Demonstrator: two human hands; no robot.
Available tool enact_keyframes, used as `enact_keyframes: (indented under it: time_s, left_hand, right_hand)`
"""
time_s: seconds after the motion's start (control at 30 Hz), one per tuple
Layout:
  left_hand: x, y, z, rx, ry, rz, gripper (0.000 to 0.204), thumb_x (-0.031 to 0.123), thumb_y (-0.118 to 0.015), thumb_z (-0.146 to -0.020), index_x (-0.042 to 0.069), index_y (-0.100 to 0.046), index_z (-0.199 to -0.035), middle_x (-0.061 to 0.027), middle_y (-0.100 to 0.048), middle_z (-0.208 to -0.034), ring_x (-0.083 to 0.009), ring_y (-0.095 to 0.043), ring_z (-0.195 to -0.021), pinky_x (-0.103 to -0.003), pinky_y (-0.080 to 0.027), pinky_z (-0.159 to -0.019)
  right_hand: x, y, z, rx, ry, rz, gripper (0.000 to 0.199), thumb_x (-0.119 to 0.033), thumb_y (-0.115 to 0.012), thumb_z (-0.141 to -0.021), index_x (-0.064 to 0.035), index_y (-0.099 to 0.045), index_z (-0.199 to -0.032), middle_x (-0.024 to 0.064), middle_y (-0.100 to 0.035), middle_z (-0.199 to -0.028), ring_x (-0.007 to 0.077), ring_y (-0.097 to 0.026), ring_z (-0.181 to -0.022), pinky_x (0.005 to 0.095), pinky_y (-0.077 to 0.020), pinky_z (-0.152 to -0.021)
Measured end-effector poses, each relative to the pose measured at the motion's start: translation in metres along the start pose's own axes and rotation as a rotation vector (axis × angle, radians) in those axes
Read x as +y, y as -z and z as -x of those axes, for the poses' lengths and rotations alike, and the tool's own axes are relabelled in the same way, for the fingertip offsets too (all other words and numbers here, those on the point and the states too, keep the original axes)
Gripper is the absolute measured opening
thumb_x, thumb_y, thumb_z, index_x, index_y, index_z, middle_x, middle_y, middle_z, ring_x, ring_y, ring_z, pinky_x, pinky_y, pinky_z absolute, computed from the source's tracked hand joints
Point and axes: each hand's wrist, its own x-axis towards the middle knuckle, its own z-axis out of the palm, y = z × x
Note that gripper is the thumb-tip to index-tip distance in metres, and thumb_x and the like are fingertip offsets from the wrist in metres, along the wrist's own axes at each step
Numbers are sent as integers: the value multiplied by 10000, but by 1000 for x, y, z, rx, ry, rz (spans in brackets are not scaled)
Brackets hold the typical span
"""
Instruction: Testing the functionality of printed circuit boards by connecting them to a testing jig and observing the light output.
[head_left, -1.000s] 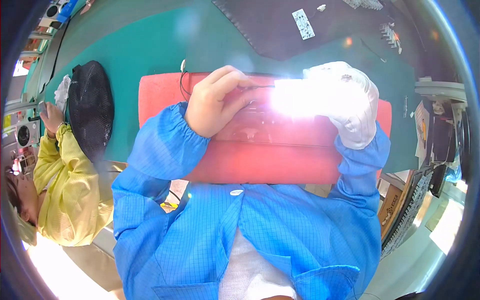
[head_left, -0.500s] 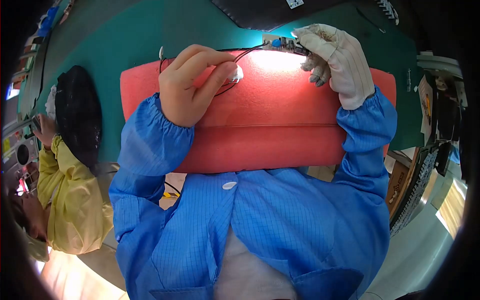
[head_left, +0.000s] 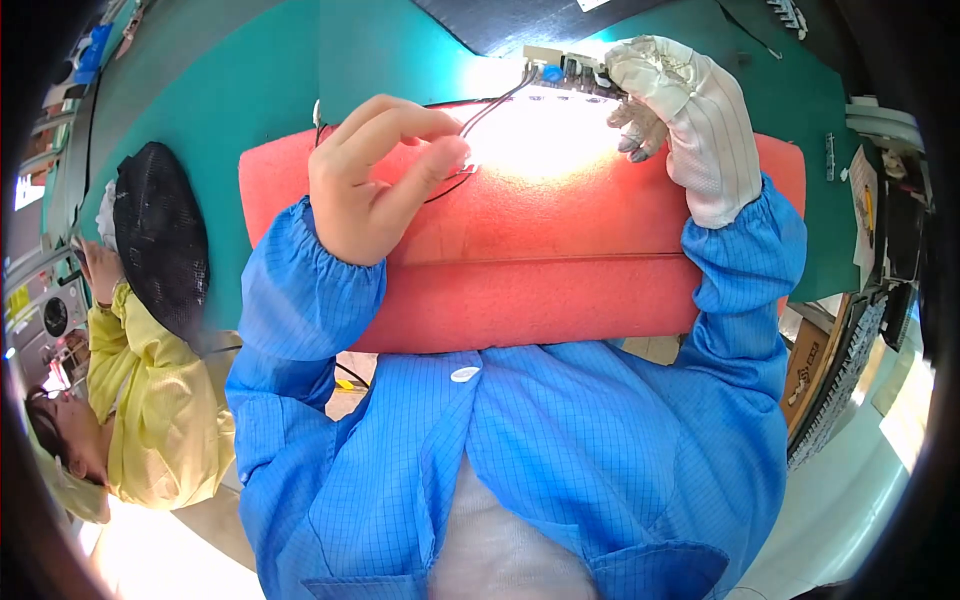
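Note:
In its white fabric glove, my right hand (head_left: 675,110) pinches one end of a small circuit board (head_left: 572,74) above the far edge of a red foam pad. A blue round part and several dark components stand on the board. Thin black wires (head_left: 497,105) run from its left end down to my bare left hand (head_left: 385,175). Thumb and forefinger of that hand are closed on the wires; a bit of white, perhaps a connector, shows beside the fingertips in the glare. Bright light washes out the pad below the board.
The red foam pad (head_left: 540,300) lies across the green table (head_left: 255,80) before me. A black mesh bag (head_left: 160,240) rests at the left, near a co-worker's yellow sleeve (head_left: 160,390). Beyond the board is a black sheet (head_left: 530,22). A cardboard box (head_left: 805,365) stands at the right.
The board has risen slightly and tilted, so its components show more from the side. My left fingers have shifted slightly left, and the white piece shows less. The glare on the pad has grown.

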Motion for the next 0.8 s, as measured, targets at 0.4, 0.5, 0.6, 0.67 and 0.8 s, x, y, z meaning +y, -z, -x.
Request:
enact_keyframes:
  time_s: [0.4,0.5,0.6,0.67,0.8]
  left_hand:
    - [14,5,-17,-110,18,119,120,19,-699,-744,-9,-648,-849,-70,-583,-765,-144,-577,-691,-250,-469,-615]
    - [7,21,-31,108,416,582,33,-1,-641,-789,-22,-641,-814,-50,-629,-806,-97,-566,-688,-243,-465,-600]
    - [-56,50,-56,490,361,617,129,17,-628,-807,-23,-622,-929,-59,-621,-803,-109,-574,-697,-243,-476,-621]
    - [-66,56,-60,704,358,675,185,19,-624,-810,-19,-608,-990,-65,-621,-830,-113,-579,-723,-248,-482,-633]
    - [-42,31,-42,331,310,479,427,19,-670,-767,31,-544,-1175,-70,-551,-1060,-137,-565,-801,-277,-503,-706]
  right_hand:
    - [1,5,-26,386,671,814,390,-312,-730,-712,-150,-647,-1058,167,-587,-1096,341,-518,-1068,402,-445,-894]
    - [4,-4,-33,312,536,948,438,-384,-714,-712,-144,-642,-1071,196,-542,-1183,393,-462,-1133,422,-428,-920]
    - [5,-4,-33,256,623,868,401,-350,-714,-729,-71,-643,-1007,181,-599,-1091,363,-534,-1066,403,-449,-892]
    - [0,-3,-22,196,605,693,355,-297,-716,-738,-52,-643,-985,158,-625,-1032,327,-577,-994,377,-464,-862]
    - [-23,-2,4,-153,58,46,231,-110,-698,-741,12,-632,-926,93,-664,-901,212,-646,-834,305,-496,-767]
